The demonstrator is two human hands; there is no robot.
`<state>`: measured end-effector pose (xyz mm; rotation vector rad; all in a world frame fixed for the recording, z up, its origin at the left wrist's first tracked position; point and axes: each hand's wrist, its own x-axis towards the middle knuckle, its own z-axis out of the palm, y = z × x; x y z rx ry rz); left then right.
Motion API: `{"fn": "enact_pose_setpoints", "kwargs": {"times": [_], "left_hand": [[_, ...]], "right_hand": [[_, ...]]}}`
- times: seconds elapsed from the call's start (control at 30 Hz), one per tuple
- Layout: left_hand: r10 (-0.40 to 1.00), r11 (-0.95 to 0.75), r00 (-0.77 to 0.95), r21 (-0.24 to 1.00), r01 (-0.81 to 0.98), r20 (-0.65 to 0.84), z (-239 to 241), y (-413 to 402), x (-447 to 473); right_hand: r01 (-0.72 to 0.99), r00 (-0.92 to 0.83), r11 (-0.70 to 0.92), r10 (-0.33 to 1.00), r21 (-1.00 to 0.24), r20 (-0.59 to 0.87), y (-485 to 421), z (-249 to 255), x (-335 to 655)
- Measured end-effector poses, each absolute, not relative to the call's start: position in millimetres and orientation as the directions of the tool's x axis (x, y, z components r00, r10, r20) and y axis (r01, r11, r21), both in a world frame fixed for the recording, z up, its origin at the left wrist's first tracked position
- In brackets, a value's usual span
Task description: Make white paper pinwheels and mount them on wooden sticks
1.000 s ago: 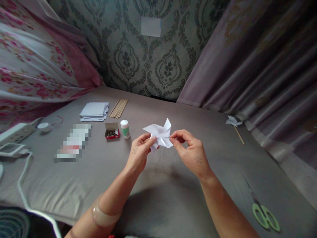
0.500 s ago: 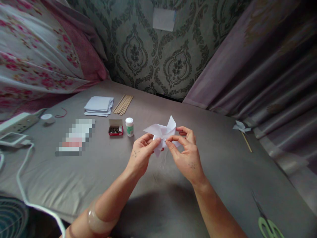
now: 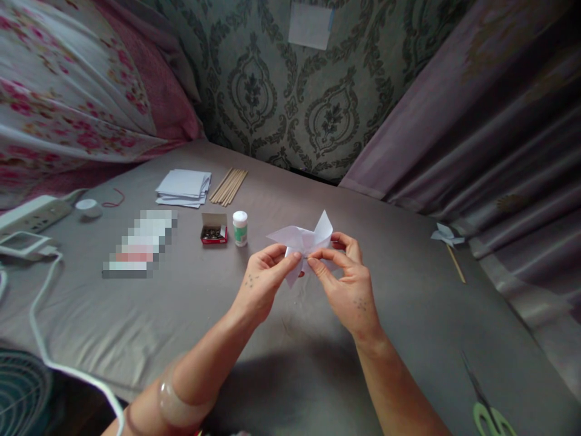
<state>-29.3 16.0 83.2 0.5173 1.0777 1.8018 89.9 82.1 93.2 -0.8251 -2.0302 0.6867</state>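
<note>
Pinwheel (image 3: 303, 240) held between left hand (image 3: 259, 283) and right hand (image 3: 350, 292)

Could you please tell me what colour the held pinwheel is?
The pinwheel is white, in the head view.

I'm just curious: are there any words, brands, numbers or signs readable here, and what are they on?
None can be read.
Bottle: any print too small.
Red box: any print too small and blurred.
Flat object: pixelated, illegible.
Sheet on the wall: no writing I can make out.
Left hand, right hand: dark dots, no letters.
</note>
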Motion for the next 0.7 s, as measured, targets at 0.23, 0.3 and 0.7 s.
{"fn": "enact_pose_setpoints", "kwargs": {"times": [0.23,0.3,0.7], "left_hand": [[0.889,-0.176,-0.45,0.839,-0.514,-0.09,82.9,14.6,-28.3],[0.891,-0.178,-0.446,0.837,-0.517,-0.086,82.9,14.4,-28.3],[0.884,-0.193,-0.463,0.852,-0.487,-0.064,83.6,13.6,-29.1]], "right_hand": [[0.3,-0.446,0.6,0.775,-0.742,0.447,80.8,95.6,89.0],[0.293,-0.447,0.597,0.776,-0.747,0.445,80.7,96.2,88.9],[0.287,-0.452,0.589,0.779,-0.756,0.435,81.2,97.1,89.7]]}}
